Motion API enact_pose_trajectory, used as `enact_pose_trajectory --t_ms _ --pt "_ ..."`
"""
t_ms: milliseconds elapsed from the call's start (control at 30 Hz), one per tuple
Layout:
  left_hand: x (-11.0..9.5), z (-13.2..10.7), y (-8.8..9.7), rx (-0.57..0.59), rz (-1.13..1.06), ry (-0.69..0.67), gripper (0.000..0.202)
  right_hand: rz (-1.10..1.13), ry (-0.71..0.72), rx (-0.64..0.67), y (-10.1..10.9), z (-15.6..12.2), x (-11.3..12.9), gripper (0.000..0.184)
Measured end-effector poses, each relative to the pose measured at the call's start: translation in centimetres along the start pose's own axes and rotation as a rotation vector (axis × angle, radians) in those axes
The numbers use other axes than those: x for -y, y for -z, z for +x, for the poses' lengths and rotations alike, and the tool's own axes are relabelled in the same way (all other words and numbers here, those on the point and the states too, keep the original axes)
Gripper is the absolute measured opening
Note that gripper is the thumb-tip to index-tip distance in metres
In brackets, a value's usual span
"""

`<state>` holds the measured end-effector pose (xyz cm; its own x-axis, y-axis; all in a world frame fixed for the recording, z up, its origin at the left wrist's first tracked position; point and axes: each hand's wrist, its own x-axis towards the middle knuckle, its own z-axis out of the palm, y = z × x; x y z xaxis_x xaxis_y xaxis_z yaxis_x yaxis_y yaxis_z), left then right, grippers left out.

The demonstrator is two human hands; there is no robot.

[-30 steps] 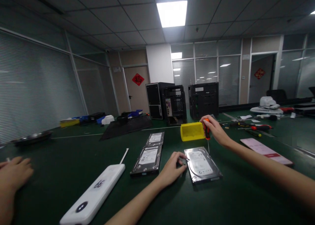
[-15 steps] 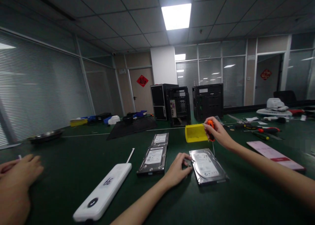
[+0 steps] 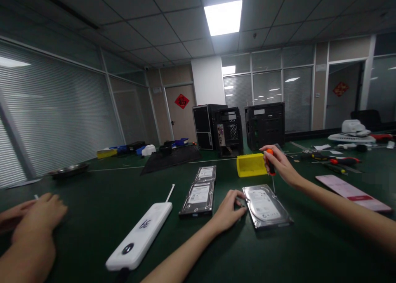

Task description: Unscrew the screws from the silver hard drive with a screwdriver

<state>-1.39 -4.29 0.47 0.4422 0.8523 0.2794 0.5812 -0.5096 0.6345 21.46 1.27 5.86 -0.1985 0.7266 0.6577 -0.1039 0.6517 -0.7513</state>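
A silver hard drive [image 3: 266,208] with a white label lies flat on the green table. My left hand [image 3: 229,211] rests at its left edge, with curled fingertips against the casing and the thumb a little apart. Around the handle of an orange and black screwdriver [image 3: 270,162], my right hand [image 3: 283,164] is closed. The shaft points down to the far right edge of that drive; its tip is too fine to make out. Two more hard drives, a nearer one [image 3: 198,198] and a farther one [image 3: 206,173], lie in line to the left.
A yellow bin [image 3: 251,167] stands behind the drive. Left lies a white device [image 3: 140,235] with a thin stick; right, a pink phone [image 3: 352,192]. Computer cases [image 3: 264,126] stand at the back, and tools [image 3: 345,161] lie right. Another person's hand [image 3: 43,213] is at far left.
The whole view has shifted slightly, so things appear farther right. My hands keep nearly the same places at the drive, and the screwdriver stands a bit more upright.
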Motion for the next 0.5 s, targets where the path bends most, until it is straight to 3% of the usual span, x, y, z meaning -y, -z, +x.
enact_pose_trajectory --t_ms 333,500 --pt "0.13 0.3 0.0 -0.008 0.024 -0.024 0.028 -0.028 0.027 0.012 0.26 0.33 -0.03 0.017" --pt "0.26 0.42 -0.02 -0.011 0.031 -0.023 0.03 -0.056 0.013 -0.013 0.5 0.05 0.39 0.023"
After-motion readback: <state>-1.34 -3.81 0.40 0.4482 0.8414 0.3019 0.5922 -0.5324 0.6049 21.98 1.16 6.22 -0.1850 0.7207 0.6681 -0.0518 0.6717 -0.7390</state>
